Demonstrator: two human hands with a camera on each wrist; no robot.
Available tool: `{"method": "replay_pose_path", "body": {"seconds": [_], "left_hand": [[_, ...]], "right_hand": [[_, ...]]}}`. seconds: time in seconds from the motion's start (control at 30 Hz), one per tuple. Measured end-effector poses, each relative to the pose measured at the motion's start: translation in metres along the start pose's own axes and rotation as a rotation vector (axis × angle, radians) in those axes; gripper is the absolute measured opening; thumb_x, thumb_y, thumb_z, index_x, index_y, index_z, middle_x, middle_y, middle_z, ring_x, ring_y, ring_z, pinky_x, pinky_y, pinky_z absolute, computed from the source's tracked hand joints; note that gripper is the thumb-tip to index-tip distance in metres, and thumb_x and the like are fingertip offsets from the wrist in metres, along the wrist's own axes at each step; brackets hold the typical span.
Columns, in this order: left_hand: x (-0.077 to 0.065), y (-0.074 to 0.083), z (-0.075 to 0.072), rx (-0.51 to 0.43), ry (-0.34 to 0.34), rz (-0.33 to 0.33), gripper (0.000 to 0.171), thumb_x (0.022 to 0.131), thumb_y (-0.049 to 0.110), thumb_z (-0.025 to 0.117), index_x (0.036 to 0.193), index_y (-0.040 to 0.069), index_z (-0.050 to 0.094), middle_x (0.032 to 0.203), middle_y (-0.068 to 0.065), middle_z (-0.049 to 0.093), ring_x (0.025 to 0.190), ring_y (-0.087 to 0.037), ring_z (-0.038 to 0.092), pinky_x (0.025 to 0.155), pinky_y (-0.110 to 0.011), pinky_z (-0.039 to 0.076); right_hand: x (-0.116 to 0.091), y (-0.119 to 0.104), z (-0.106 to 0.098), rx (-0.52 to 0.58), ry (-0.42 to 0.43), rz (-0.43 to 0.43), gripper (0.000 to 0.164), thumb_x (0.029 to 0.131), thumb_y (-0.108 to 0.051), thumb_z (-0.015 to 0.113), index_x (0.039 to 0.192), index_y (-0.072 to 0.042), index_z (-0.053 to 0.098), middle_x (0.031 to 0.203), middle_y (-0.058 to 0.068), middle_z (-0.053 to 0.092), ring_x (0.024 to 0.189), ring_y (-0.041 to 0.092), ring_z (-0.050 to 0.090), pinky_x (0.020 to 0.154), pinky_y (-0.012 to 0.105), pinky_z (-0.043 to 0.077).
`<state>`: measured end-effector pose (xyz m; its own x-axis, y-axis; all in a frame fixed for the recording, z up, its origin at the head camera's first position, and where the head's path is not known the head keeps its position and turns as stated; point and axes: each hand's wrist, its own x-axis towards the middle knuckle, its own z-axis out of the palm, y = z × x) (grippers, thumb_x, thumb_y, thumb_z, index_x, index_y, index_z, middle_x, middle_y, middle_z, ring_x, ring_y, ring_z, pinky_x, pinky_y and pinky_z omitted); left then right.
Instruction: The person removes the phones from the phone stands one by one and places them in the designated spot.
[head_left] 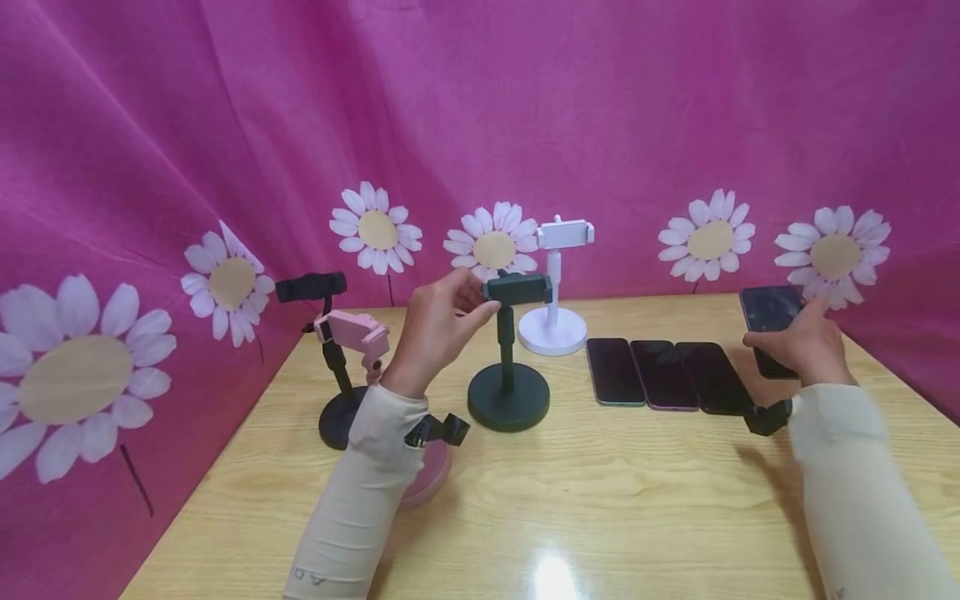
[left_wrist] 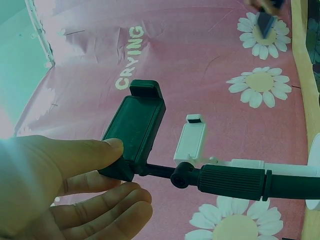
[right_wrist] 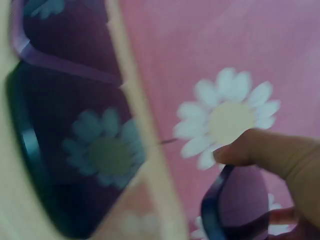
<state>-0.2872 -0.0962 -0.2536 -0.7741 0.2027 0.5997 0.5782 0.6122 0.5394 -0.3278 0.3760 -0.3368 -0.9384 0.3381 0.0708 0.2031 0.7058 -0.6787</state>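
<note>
My left hand [head_left: 438,329] pinches the near end of the clamp on a dark green phone stand [head_left: 507,408]. In the left wrist view the thumb [left_wrist: 107,150] presses the clamp's lower end [left_wrist: 135,125], with the other fingers bent beneath it. Nothing sits in that clamp. Over at the right, my right hand [head_left: 813,346] grips a dark smartphone [head_left: 768,307] by its side. The right wrist view shows the thumb at the edge of this phone [right_wrist: 242,195], which is tilted up; part of it is hidden by the hand.
Three smartphones [head_left: 617,372] lie side by side on the wooden table [head_left: 600,483], between the stand and my right hand. A white phone stand [head_left: 552,332] is behind the green one. Left stand a black stand [head_left: 333,367] and a pink one [head_left: 352,331], partly behind my forearm.
</note>
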Motion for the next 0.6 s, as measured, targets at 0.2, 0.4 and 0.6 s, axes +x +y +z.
{"method": "replay_pose_path", "body": {"seconds": [0.2, 0.4, 0.6], "left_hand": [[-0.002, -0.002, 0.001, 0.004, -0.006, -0.011, 0.021, 0.085, 0.021, 0.076, 0.098, 0.011, 0.062, 0.087, -0.002, 0.069, 0.078, -0.013, 0.066, 0.072, -0.031, 0.055], [0.000, -0.001, 0.001, 0.007, -0.003, -0.012, 0.022, 0.085, 0.021, 0.075, 0.100, 0.011, 0.062, 0.088, -0.003, 0.069, 0.080, -0.015, 0.066, 0.073, -0.032, 0.056], [0.001, -0.001, 0.000, 0.011, -0.001, -0.012, 0.022, 0.085, 0.021, 0.075, 0.101, 0.011, 0.062, 0.090, -0.003, 0.070, 0.081, -0.015, 0.066, 0.073, -0.032, 0.055]], "right_hand": [[0.004, 0.027, 0.014, -0.170, -0.160, 0.094, 0.121, 0.078, -0.049, 0.073, 0.134, 0.024, -0.006, 0.121, 0.054, 0.023, 0.111, 0.063, 0.031, 0.094, 0.068, 0.034], [0.007, 0.034, 0.017, -0.196, -0.245, 0.117, 0.107, 0.079, -0.036, 0.072, 0.128, 0.028, 0.002, 0.117, 0.052, 0.028, 0.111, 0.062, 0.035, 0.095, 0.064, 0.037], [0.012, 0.036, 0.016, -0.235, -0.298, 0.050, 0.102, 0.083, -0.043, 0.067, 0.127, 0.033, 0.014, 0.120, 0.050, 0.033, 0.108, 0.060, 0.042, 0.093, 0.062, 0.041]]}}
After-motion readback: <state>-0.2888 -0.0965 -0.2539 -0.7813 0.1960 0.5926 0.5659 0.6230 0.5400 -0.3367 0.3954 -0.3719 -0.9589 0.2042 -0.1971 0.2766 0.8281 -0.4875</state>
